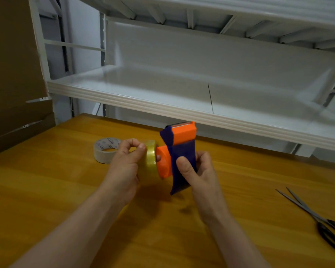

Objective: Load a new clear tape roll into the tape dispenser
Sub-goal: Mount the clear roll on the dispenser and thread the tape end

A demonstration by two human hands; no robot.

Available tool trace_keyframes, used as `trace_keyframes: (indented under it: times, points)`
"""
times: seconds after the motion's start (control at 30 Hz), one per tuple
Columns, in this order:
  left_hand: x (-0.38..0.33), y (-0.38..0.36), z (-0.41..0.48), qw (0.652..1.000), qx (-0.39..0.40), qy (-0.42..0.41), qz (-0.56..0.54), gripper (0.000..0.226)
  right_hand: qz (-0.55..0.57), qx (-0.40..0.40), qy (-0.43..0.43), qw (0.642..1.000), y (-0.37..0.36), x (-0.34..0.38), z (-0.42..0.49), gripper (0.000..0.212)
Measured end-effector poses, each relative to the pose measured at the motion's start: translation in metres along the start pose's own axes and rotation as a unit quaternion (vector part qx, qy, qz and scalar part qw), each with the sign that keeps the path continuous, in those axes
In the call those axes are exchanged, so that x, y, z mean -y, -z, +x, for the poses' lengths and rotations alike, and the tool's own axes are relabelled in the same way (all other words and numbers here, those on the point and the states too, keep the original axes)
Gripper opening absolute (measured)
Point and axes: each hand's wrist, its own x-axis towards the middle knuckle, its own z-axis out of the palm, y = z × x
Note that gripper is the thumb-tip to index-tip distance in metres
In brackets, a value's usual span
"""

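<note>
1. Scissors [317, 219]: black-handled, blades closed, lying flat on the wooden table [46, 200] well to our right, clear of both hands. Not needed for this step, in our judgement.
2. Right hand [199, 171]: wrapped around the blue body of the tape dispenser [182, 163], thumb pressed on its near face, fingers behind. It holds the dispenser upright above the table, orange cutter end on top. We judge a firm, unmoving grip best here, so the hub gives a fixed target.
3. Orange hub [162, 163]: projects sideways from the dispenser toward our left, its end face bare.
4. Left hand [124, 163]: pinches the clear tape roll [150, 157] by its rim, thumb and fingers curled around it. The roll stands on edge just at the hub's end, its core facing the hub; whether it has begun to seat we cannot tell.
5. Step in hand, as we judge it: sliding roll onto hub. Keep the core square to the hub, push straight across, and avoid tilting, which could jam it.
6. Second tape roll [105, 151]: printed core, flat on the table beyond the left hand.
7. White metal shelf [182, 105]: behind the table.
</note>
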Motion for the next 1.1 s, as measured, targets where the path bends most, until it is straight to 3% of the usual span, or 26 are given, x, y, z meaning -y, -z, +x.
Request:
trace_keyframes:
  times: [0.1,0.2,0.3,0.47,0.7,0.93,1.1]
  points:
    - [0.0,-0.002,-0.001,1.0,0.007,0.0,0.002,0.007,0.01,0.004,0.0,1.0,0.0,-0.001,0.001,0.048]
    - [0.002,-0.001,-0.002,1.0,0.002,-0.01,0.023,0.016,0.02,0.017,0.004,1.0,0.002,-0.003,0.001,0.048]
    - [0.0,0.0,-0.003,0.999,0.007,-0.028,0.036,0.015,0.031,0.042,0.022,0.998,0.002,-0.005,0.0,0.057]
    - [-0.005,0.001,-0.002,0.998,0.031,-0.047,0.029,0.014,0.013,0.054,0.062,0.997,0.001,-0.004,0.001,0.095]
    - [-0.007,0.002,-0.002,0.998,0.056,0.0,0.004,0.009,-0.076,0.011,0.121,0.99,0.01,0.005,0.002,0.046]
    - [-0.013,0.002,-0.004,0.991,0.112,0.061,-0.034,0.009,-0.145,0.004,0.168,0.975,0.024,0.002,0.004,0.065]
    - [-0.013,0.002,-0.003,0.988,0.124,0.082,-0.042,0.009,-0.175,-0.006,0.19,0.966,0.028,0.005,0.005,0.062]
